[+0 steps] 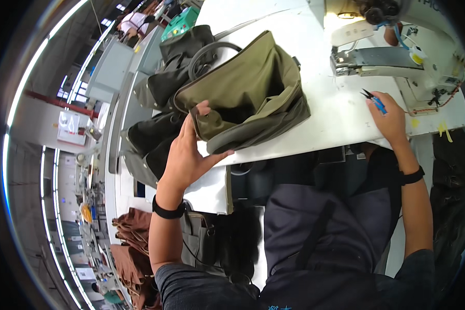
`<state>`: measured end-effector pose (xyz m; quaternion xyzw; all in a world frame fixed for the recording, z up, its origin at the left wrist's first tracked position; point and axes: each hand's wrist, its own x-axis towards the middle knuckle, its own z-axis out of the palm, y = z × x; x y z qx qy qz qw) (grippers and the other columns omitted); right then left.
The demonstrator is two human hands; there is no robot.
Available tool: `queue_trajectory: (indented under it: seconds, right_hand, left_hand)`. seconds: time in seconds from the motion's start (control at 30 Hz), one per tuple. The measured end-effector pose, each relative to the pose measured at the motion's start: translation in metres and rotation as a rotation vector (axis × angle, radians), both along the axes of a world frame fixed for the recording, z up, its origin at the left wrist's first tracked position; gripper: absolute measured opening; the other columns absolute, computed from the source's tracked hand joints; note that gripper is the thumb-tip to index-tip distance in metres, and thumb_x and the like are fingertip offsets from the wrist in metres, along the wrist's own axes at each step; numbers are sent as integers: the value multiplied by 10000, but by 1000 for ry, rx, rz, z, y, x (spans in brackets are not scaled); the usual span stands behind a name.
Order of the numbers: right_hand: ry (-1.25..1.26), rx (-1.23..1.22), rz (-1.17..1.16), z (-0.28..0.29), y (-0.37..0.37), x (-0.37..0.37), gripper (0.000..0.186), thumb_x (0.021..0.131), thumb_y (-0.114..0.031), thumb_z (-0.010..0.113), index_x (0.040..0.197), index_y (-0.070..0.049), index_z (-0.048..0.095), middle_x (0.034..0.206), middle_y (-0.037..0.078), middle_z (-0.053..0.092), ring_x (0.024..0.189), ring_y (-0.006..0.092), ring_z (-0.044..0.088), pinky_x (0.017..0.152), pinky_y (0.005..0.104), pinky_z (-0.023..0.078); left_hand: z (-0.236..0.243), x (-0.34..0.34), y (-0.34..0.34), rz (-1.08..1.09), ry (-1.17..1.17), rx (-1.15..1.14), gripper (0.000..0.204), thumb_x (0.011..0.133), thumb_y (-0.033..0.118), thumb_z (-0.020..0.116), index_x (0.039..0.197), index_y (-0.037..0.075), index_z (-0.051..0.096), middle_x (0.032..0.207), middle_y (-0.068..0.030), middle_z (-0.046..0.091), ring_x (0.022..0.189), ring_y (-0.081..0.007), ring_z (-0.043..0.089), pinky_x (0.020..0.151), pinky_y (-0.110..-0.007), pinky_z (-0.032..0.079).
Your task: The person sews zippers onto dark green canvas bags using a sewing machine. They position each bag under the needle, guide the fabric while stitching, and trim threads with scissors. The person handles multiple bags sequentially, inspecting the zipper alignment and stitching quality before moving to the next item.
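Observation:
An olive-green bag (232,75) lies on the white table with its mouth gaping toward me and a dark carrying handle arching over its far side. At its near left corner my left hand (187,155) grips the edge. A fingertip shows over the rim, and the thumb stretches along the underside. To the right, my right hand (390,118) is closed round small blue-handled thread snips (378,103). Their dark pointed blades stick out toward the upper left, apart from the bag.
A sewing machine (377,58) with a jutting arm stands at the far right of the white table (341,116). More dark bags (157,93) are piled left of the olive bag. Brown bags (134,258) and a grey bag (199,243) sit lower left, below table height.

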<state>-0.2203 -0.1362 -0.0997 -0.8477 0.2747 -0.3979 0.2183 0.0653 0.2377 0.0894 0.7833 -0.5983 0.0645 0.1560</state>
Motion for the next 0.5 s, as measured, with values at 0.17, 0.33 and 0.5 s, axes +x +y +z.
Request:
queue_trajectory:
  seconds: [0.17,0.33,0.5]
  right_hand:
    - [33,-8,-6,-2,-1,-2,283,956,-238,764,1157,-42,729,1056,130,748,925,302,730,833,354,565]
    - [-6,49,5,0,1,-2,286,959,-237,763,1159,-34,729,1053,130,749,922,280,731,844,343,561]
    - [6,36,-1,-1,0,-2,284,957,-227,768,1155,-28,728,1044,133,748,913,283,728,838,343,560]
  left_hand:
    - [-13,3,8,17,-5,-105,1007,708,218,978,1521,53,406,1421,-132,584,1185,-356,661,931,-428,575]
    - [-14,-2,26,109,-70,-102,747,680,191,970,1320,47,612,1323,-134,603,1155,-353,649,995,-440,529]
    - [-13,-3,48,172,-166,-102,584,679,247,958,1171,52,712,1447,-213,534,1280,-416,586,1044,-472,509]
